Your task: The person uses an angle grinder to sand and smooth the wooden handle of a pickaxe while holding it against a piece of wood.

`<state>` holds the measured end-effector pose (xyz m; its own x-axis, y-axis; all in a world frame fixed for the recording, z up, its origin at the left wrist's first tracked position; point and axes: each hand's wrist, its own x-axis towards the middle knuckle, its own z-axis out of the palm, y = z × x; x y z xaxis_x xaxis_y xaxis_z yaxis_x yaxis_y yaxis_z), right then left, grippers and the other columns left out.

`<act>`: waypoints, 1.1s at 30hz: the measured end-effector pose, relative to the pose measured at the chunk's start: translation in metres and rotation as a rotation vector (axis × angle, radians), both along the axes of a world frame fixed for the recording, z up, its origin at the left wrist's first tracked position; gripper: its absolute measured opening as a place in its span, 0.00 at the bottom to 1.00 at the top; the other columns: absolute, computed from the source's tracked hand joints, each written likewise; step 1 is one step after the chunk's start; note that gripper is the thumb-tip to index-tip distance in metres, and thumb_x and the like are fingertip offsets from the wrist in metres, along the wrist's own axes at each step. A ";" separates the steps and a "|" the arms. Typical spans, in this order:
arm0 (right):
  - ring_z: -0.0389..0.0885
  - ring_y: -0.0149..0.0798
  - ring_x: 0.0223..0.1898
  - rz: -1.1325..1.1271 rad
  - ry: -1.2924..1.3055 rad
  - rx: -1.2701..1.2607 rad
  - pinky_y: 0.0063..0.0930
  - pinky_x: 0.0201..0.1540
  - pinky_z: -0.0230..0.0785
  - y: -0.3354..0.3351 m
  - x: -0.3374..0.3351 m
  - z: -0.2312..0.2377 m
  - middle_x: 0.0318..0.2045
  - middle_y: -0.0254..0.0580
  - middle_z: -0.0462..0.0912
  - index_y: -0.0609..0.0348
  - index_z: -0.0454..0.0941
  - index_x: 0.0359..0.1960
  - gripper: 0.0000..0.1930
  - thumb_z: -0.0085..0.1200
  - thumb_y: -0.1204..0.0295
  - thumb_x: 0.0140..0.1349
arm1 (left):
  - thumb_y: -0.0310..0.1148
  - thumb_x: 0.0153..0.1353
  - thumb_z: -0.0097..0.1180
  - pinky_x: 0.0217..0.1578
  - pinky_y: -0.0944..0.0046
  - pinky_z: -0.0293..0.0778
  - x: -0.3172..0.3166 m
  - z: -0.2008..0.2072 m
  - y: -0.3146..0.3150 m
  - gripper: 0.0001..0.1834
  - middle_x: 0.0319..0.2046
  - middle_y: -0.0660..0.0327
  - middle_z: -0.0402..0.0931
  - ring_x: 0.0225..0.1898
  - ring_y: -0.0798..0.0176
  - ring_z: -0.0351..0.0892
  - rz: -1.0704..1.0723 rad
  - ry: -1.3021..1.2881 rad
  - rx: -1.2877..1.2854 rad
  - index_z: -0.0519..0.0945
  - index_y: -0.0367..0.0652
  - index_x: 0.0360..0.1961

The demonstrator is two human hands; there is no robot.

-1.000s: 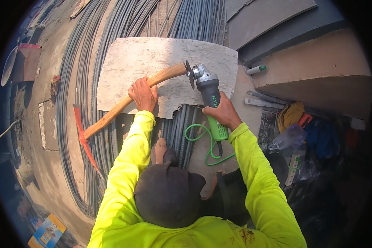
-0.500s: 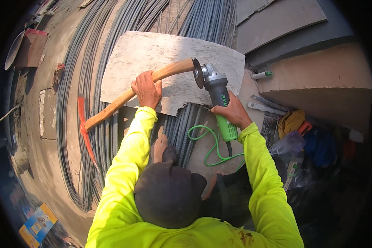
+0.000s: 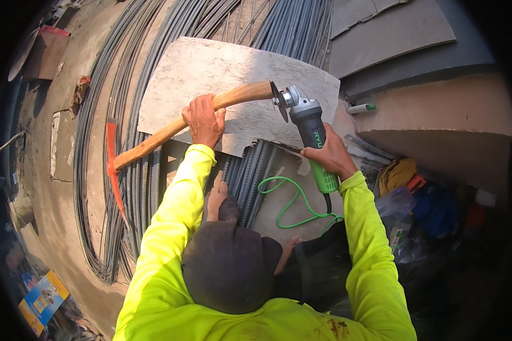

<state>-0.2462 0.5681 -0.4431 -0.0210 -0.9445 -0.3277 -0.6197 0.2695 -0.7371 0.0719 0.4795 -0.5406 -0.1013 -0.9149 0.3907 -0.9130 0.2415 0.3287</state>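
Observation:
My left hand (image 3: 205, 120) is wrapped round the wooden handle of a pickaxe (image 3: 168, 136), pressing it over a pale board (image 3: 256, 65). The pickaxe's orange-red head (image 3: 112, 162) lies at the left, above bundled steel bars. My right hand (image 3: 334, 154) grips the body of a green and dark grey angle grinder (image 3: 312, 128). Its thin dark disc (image 3: 279, 102) stands edge-on at the handle's far right end; whether it touches the wood I cannot tell. From the grinder's rear runs a green cord (image 3: 293, 202), bent in a loop near the lower middle.
Long steel reinforcing bars (image 3: 114, 94) run along the ground at the left and under the board. Grey sheets (image 3: 392, 40) lie at the far right, above a brown ledge (image 3: 438, 105). Cloth (image 3: 397, 175) and plastic bags heap at the right. A bare foot (image 3: 216, 199) rests beside the bars.
The grinder has shifted slightly to the right with my right hand, its disc now turned more along the handle's end. My left hand keeps its hold on the pickaxe handle.

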 end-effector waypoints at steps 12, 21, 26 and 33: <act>0.85 0.59 0.40 0.108 0.142 -0.048 0.44 0.46 0.75 -0.014 -0.015 0.019 0.38 0.60 0.83 0.64 0.67 0.61 0.39 0.68 0.65 0.45 | 0.34 0.54 0.69 0.60 0.48 0.57 0.002 0.001 0.012 0.28 0.48 0.58 0.75 0.55 0.55 0.71 -0.063 0.047 -0.006 0.74 0.45 0.55; 0.81 0.65 0.46 0.223 0.228 -0.097 0.48 0.50 0.74 -0.017 -0.026 0.028 0.44 0.65 0.81 0.62 0.65 0.63 0.39 0.65 0.67 0.46 | 0.36 0.53 0.69 0.59 0.49 0.57 0.002 -0.006 0.014 0.28 0.48 0.58 0.75 0.54 0.55 0.71 -0.076 0.031 -0.005 0.75 0.45 0.55; 0.79 0.66 0.49 0.245 0.344 -0.255 0.50 0.51 0.74 -0.001 -0.019 0.012 0.50 0.63 0.77 0.60 0.61 0.66 0.42 0.65 0.68 0.47 | 0.34 0.55 0.67 0.60 0.49 0.58 0.003 -0.009 0.012 0.26 0.49 0.58 0.75 0.55 0.54 0.71 -0.085 0.061 0.001 0.75 0.45 0.55; 0.79 0.66 0.48 0.147 0.451 -0.295 0.54 0.48 0.74 0.017 -0.008 -0.004 0.49 0.59 0.76 0.57 0.57 0.68 0.45 0.68 0.70 0.47 | 0.34 0.56 0.68 0.61 0.49 0.58 0.003 -0.002 -0.002 0.26 0.51 0.59 0.76 0.56 0.54 0.72 -0.017 0.018 0.051 0.75 0.46 0.56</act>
<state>-0.2544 0.5854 -0.4468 0.0407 -0.9984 -0.0383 -0.9065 -0.0208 -0.4216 0.0754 0.4780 -0.5429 -0.1101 -0.9320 0.3453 -0.9030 0.2389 0.3570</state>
